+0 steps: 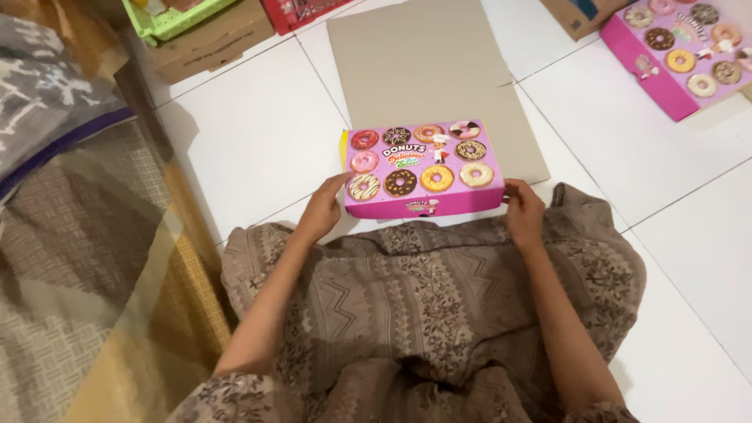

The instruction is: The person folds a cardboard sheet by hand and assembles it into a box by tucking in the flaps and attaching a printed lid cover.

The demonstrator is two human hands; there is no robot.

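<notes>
A flat pink box (423, 166) printed with doughnut pictures lies closed on the white tile floor in front of my lap, partly on a grey cardboard sheet (439, 70). My left hand (323, 207) grips its near left corner. At the near right corner my right hand (523, 210) holds the box's edge. Both forearms reach out over my patterned brown skirt (423, 313).
A second pink doughnut box (677, 47) lies at the far right. Brown cardboard boxes (211, 43), a green basket (168, 17) and a red item sit along the far edge. A patterned rug and cushion (55, 94) cover the floor on the left.
</notes>
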